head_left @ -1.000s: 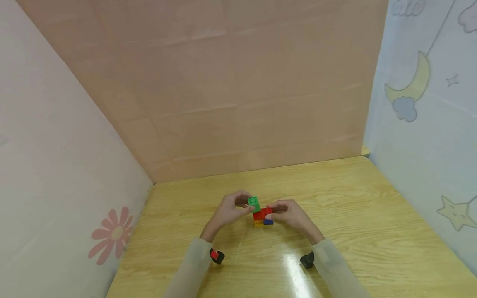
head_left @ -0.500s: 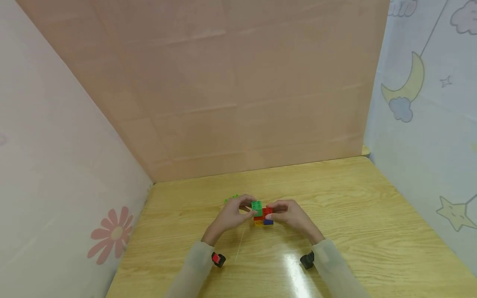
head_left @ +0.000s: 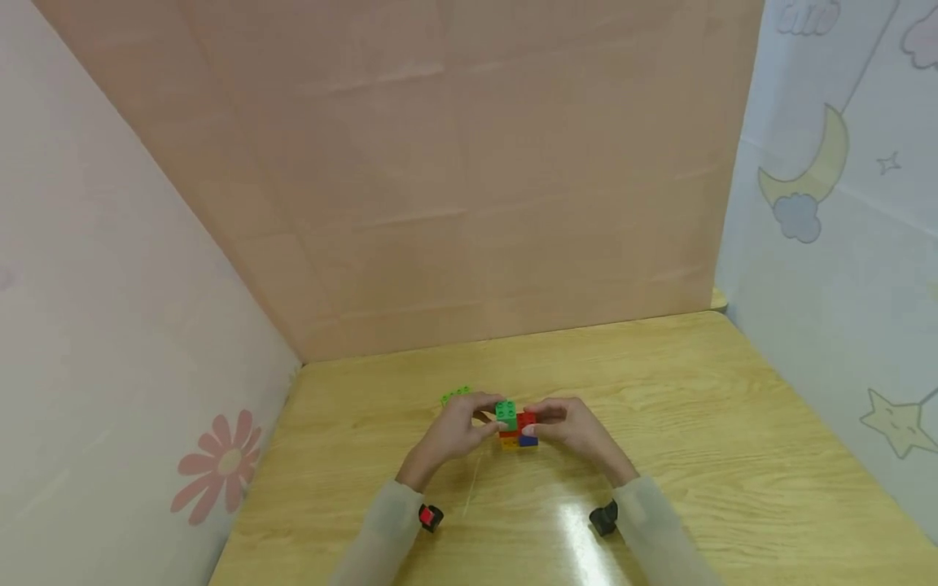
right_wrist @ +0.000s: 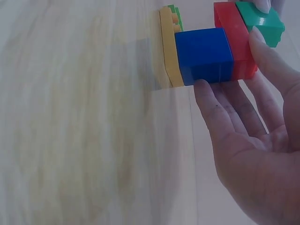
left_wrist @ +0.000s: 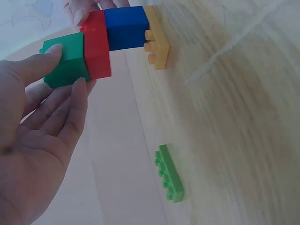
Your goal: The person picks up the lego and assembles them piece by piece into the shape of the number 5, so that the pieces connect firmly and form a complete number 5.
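A small stack stands on the table: a yellow brick (left_wrist: 161, 40) at the bottom, a blue brick (right_wrist: 205, 54) on it, and a red brick (right_wrist: 233, 42) above the blue one. On the red brick's left end sits a green brick (head_left: 506, 414), which my left hand (head_left: 458, 426) pinches between thumb and fingers. The green brick touches the red one in the left wrist view. My right hand (head_left: 572, 425) grips the stack from the right, its thumb on the red brick and its fingers behind the red and blue bricks.
A light green brick (left_wrist: 169, 174) lies on the wooden table (head_left: 659, 391) behind and left of the left hand. A tan panel (head_left: 469, 203) closes off the back. White patterned walls stand at the left and right.
My left hand has brought the green brick down and slightly right onto the red brick, and straightened it. The light green brick behind has come into sight. My right hand holds its place.
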`<action>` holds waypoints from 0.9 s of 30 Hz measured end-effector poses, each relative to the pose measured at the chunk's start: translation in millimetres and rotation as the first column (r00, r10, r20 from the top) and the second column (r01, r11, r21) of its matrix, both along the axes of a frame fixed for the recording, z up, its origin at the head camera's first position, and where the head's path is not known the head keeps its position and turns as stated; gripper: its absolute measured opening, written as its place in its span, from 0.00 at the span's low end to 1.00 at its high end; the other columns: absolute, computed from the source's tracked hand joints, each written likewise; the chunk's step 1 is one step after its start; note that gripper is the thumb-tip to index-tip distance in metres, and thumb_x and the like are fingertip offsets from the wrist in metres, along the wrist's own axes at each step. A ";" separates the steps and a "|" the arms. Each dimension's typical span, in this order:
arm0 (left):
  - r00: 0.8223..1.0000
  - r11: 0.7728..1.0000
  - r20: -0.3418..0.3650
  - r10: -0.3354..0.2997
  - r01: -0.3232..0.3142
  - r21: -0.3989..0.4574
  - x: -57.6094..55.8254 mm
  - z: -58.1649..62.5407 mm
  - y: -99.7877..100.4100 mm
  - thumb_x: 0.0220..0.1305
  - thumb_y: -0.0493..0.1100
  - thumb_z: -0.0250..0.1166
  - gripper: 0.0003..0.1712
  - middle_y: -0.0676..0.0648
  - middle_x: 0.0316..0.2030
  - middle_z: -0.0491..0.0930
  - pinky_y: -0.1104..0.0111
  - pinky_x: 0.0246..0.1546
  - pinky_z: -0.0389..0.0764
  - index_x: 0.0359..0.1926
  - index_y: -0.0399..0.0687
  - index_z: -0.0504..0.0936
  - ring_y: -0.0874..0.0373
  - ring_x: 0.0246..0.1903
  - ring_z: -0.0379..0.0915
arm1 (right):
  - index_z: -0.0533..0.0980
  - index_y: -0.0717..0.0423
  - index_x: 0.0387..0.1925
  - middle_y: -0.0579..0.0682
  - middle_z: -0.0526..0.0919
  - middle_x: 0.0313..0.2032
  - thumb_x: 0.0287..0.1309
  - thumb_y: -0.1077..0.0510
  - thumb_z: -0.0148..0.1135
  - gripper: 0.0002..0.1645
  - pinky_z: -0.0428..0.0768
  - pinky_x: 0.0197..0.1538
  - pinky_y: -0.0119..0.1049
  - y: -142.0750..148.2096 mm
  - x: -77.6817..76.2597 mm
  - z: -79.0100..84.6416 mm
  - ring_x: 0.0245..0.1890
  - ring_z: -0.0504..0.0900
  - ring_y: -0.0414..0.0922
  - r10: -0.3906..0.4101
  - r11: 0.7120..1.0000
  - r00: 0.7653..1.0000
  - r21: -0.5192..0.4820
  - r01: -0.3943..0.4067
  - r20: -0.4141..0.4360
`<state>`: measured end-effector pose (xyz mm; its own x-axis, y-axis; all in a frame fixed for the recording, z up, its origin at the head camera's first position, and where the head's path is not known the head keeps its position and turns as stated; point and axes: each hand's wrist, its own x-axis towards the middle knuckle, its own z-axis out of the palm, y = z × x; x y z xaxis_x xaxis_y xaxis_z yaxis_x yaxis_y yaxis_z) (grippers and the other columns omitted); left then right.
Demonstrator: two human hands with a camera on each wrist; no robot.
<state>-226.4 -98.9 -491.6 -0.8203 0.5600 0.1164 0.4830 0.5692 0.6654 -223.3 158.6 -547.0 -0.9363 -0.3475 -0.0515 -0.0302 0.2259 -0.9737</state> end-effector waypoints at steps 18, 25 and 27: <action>0.994 0.994 -0.093 -0.065 0.056 -0.093 -4.6 3.7 -0.8 0.74 0.46 0.68 0.23 0.45 0.50 0.86 0.67 0.52 0.88 0.65 0.44 0.83 0.50 0.49 0.87 | 0.84 0.57 0.58 0.59 0.87 0.57 0.63 0.48 0.76 0.27 0.88 0.53 0.38 -0.9 -0.7 0.4 0.55 0.88 0.50 -0.014 0.999 0.998 0.030 0.016 -0.061; 0.993 0.995 -0.089 -0.072 0.065 -0.082 -5.9 4.1 -0.3 0.73 0.46 0.69 0.24 0.45 0.50 0.86 0.66 0.52 0.88 0.66 0.42 0.82 0.51 0.48 0.87 | 0.84 0.57 0.58 0.59 0.87 0.57 0.63 0.49 0.75 0.26 0.89 0.52 0.38 -0.3 -0.4 0.3 0.54 0.89 0.50 -0.016 1.000 0.998 0.023 0.017 -0.065; 0.995 0.995 -0.075 -0.071 0.065 -0.077 -4.6 3.0 -0.7 0.73 0.46 0.69 0.25 0.44 0.51 0.86 0.64 0.52 0.89 0.66 0.40 0.82 0.51 0.48 0.87 | 0.84 0.56 0.58 0.58 0.88 0.57 0.63 0.48 0.75 0.26 0.88 0.53 0.38 -0.2 0.8 -0.5 0.54 0.88 0.50 -0.013 0.999 0.998 0.030 0.015 -0.060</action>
<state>-231.0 -99.7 -488.6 -0.7699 0.6239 0.1342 0.5711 0.5796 0.5813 -222.5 158.3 -547.4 -0.9427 -0.3335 -0.0054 -0.0852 0.2563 -0.9628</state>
